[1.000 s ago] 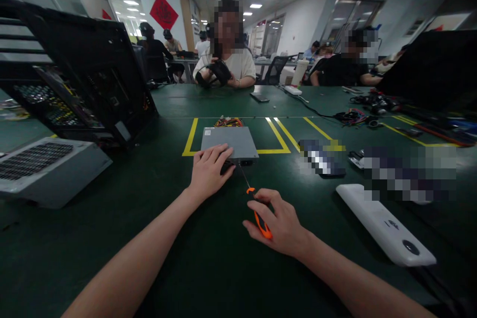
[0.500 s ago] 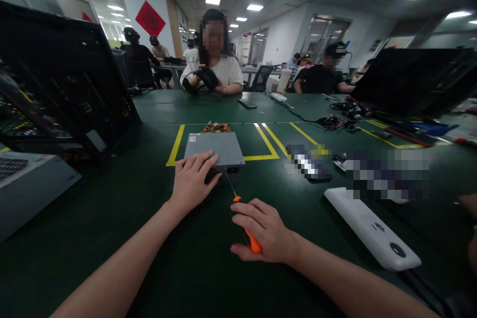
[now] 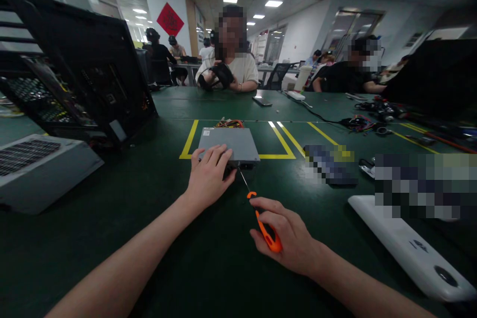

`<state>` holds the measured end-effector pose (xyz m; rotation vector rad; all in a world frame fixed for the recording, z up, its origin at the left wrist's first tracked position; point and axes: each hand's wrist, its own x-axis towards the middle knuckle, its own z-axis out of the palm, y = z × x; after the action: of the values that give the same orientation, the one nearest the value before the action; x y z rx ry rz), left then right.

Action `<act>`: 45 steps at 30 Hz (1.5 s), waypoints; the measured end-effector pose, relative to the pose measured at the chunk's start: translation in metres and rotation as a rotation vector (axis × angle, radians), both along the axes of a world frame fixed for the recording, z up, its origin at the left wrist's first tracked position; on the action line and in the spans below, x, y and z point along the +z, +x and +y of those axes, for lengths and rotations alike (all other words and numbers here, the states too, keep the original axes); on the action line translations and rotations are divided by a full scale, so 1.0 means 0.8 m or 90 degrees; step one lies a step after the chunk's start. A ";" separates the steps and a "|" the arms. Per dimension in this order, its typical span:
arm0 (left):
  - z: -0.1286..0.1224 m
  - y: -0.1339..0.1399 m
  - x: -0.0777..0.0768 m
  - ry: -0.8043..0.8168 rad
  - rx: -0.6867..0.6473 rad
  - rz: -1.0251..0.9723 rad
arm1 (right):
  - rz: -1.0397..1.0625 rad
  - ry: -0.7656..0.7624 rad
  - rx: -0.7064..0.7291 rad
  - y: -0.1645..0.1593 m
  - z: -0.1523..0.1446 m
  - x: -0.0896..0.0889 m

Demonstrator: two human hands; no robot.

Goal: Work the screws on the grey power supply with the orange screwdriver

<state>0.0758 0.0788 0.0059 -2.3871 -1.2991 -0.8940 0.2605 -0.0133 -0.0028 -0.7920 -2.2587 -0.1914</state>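
A grey computer power supply (image 3: 240,140) lies flat on the green table, a bundle of coloured wires at its far side. My left hand (image 3: 208,174) holds its near left part, fingers on the top and thumb against the front side. In my right hand (image 3: 292,238) is an orange and black screwdriver (image 3: 269,239), its handle between thumb and fingers. The thin shaft slants up and left, and its tip meets the power supply's near face beside the socket. Whatever sits under the tip is too small to make out.
An open black computer case (image 3: 112,84) and a second grey power supply (image 3: 55,174) stand at left. Yellow tape (image 3: 190,139) marks the table. On the right lie a white elongated device (image 3: 406,243) and a blurred phone-like object (image 3: 330,166). A person (image 3: 231,67) sits opposite.
My view has turned slightly left, so everything appears shifted right. The right-hand fingers have shifted on the screwdriver, baring more of its handle. The left hand stays on the power supply.
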 end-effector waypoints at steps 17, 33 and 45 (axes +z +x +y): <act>0.001 -0.001 -0.002 -0.002 -0.009 0.007 | -0.089 0.050 -0.051 -0.006 -0.007 0.003; -0.001 0.000 -0.002 0.007 0.002 0.009 | -0.020 0.036 -0.037 -0.005 -0.010 0.005; -0.002 0.000 0.000 -0.010 0.001 0.006 | -0.038 0.054 -0.044 -0.006 -0.011 0.004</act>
<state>0.0754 0.0774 0.0060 -2.3992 -1.3088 -0.8747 0.2554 -0.0217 0.0000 -0.8294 -2.2649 -0.3458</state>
